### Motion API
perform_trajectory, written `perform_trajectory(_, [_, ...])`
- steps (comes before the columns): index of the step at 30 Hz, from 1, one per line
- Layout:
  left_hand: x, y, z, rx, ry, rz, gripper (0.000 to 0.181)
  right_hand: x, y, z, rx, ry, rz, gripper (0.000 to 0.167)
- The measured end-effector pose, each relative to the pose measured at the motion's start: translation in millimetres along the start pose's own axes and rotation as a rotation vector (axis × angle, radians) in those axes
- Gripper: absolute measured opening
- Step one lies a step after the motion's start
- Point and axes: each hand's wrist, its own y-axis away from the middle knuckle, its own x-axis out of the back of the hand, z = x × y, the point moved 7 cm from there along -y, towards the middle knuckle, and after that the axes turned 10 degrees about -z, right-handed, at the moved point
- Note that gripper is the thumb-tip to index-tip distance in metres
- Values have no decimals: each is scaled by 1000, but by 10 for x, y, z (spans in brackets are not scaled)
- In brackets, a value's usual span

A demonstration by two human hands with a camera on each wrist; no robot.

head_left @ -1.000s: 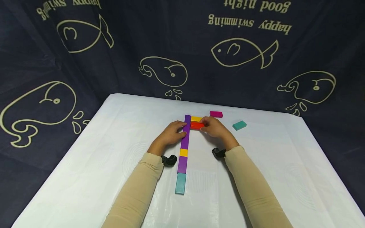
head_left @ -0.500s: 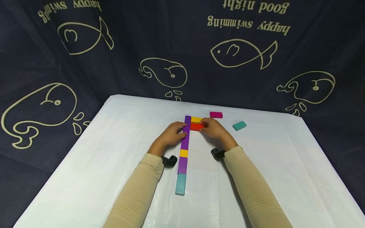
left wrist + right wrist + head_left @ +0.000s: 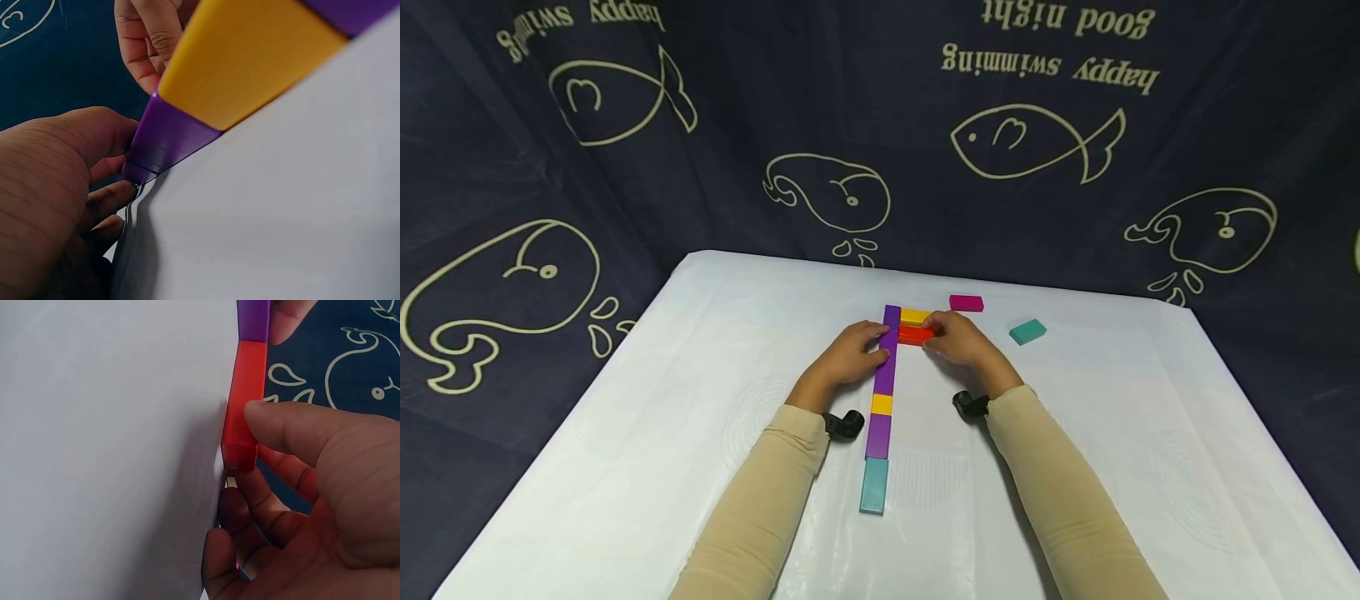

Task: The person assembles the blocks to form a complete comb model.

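A row of flat blocks runs lengthwise up the table in the head view: a teal block (image 3: 873, 486) nearest, a purple block (image 3: 878, 437), a small yellow block (image 3: 882, 405), then purple blocks (image 3: 884, 382) at the far end. My left hand (image 3: 850, 354) rests thumb and fingertips against the left side of those far purple blocks. Jutting right from the row, a red block (image 3: 247, 384) meets a purple one end-on. My right hand (image 3: 958, 340) pinches the red block's free end between thumb and fingers. A longer yellow block (image 3: 913, 317) lies just beyond the red one, partly hidden by the right fingers.
A magenta block (image 3: 966, 303) lies loose near the far table edge. Off to the right lies a loose teal block (image 3: 1027, 332). The white-covered table (image 3: 647, 467) ends at a dark cloth (image 3: 737, 100) with fish and whale drawings.
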Motion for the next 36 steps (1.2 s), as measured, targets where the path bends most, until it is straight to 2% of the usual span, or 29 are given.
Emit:
perform_trajectory(22, [2,18,5,13,-5,-4,52,-13,-4,1,5,9,3,26])
perform_trajectory(25, [13,39,3,18,0,3,51,-1,11,0,9,-41,-20,31])
perform_trajectory(29, [32,80,3,17,4,11,51,80,53,63,-6,-171,-26,38])
perform_trajectory(32, [33,82,12,-4,4,15,51,213,123,151,6,-238,11,40])
perform_trajectory(36, [23,59,39,-28,7,21,51,417,269,321,41,-253,62,43])
